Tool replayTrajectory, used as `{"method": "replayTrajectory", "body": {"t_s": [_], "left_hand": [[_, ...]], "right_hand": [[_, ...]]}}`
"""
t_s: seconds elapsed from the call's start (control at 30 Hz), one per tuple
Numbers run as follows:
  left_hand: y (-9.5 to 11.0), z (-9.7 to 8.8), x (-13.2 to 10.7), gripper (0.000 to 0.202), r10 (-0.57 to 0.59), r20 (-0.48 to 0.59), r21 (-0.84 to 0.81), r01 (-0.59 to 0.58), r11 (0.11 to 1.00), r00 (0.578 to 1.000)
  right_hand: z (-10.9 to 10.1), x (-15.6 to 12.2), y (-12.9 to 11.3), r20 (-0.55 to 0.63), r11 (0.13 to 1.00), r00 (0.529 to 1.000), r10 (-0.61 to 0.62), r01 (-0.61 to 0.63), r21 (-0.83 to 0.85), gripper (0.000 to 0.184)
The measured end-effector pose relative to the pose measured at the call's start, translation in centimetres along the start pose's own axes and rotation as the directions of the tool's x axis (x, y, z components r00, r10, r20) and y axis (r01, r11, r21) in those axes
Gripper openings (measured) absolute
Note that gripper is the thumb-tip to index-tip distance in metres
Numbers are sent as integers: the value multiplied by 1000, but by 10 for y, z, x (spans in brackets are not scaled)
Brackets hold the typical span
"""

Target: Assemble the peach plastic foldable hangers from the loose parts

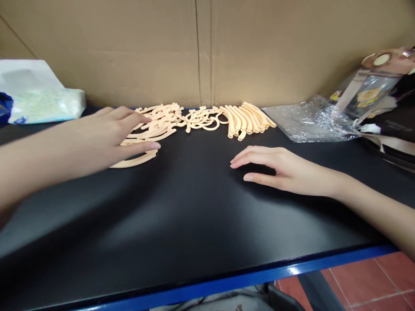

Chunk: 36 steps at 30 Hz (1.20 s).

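Two bare hands low over a black table (194,224). Left hand (106,134) open, fingers spread, touching the curved peach plastic strips (155,127) at centre left of frame. Right hand (275,170) open, empty, palm down at centre right, well apart from them.

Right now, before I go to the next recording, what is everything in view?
loose curved strips: a heap, peach, table's back left, partly under the left fingers
rings: a tangle, peach, back middle
lined-up strips: one row, peach, right of the rings
clear bag: one, see-through, back right
packaged goods: a few, mixed colours, far right
white packet: one, white and blue, far left
cardboard: one wall, brown, behind the table
table: one, black with blue edge
floor tiles: red, lower right
left hand: open, spread over the loose curved strips
right hand: open, empty, on the table
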State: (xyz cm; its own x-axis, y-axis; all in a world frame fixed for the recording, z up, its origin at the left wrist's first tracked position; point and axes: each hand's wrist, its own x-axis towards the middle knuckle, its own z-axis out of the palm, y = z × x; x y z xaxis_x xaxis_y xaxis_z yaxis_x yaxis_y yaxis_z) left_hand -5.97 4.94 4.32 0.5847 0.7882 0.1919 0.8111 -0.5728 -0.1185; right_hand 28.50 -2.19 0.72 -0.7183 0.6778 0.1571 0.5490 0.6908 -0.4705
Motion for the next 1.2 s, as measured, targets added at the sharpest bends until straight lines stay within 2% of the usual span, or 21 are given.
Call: {"method": "replayTrajectory", "body": {"t_s": [0.07, 0.13, 0.23, 0.33, 0.47, 0.57, 0.67, 0.83, 1.0, 1.1, 1.2], "left_hand": [[21, 3, 1, 78, 50, -24, 53, -49, 997, 998], [42, 10, 1, 62, 102, -25, 56, -100, 993, 994], [62, 25, -1, 63, 193, -103, 14, -193, 981, 976], [69, 39, -1, 61, 281, -84, -59, -286, 956, 956], [69, 43, 0, 52, 297, -87, -101, -305, 947, 951], [69, 41, -1, 50, 275, -85, -113, -284, 952, 958], [69, 42, -2, 55, 202, -86, -69, -208, 976, 976], [69, 45, -3, 61, 144, -18, -36, -144, 989, 989], [68, 46, -5, 66, 66, -40, 25, -65, 998, 997], [69, 48, -6, 70, -20, 16, 31, 20, 999, 1000], [69, 46, -6, 72, -40, 55, 20, 39, 999, 998]], "right_hand": [[0, 0, 0, -1, 1000, 1000, 0, 0, -4, 30], [0, 0, -1, 0, 1000, 1000, 2, -2, -10, 30], [-1, 1, -1, 5, 1000, 1000, -4, 4, -19, 29], [-1, 2, -1, 7, 1000, 1000, -11, 12, -28, 29], [-1, 0, 0, 3, 999, 1000, -15, 15, -37, 30], [-1, 0, -1, 4, 999, 1000, -9, 9, -46, 30], [0, 1, -1, 9, 999, 1000, -2, 2, -44, 29], [0, 2, -1, 11, 999, 1000, 5, -5, -41, 29], [-1, 0, -1, 16, 999, 1000, 18, -18, -33, 29], [-1, 1, -2, 14, 999, 1000, 14, -14, -33, 29], [-2, 1, -3, 13, 1000, 1000, 19, -19, -25, 30]]}}
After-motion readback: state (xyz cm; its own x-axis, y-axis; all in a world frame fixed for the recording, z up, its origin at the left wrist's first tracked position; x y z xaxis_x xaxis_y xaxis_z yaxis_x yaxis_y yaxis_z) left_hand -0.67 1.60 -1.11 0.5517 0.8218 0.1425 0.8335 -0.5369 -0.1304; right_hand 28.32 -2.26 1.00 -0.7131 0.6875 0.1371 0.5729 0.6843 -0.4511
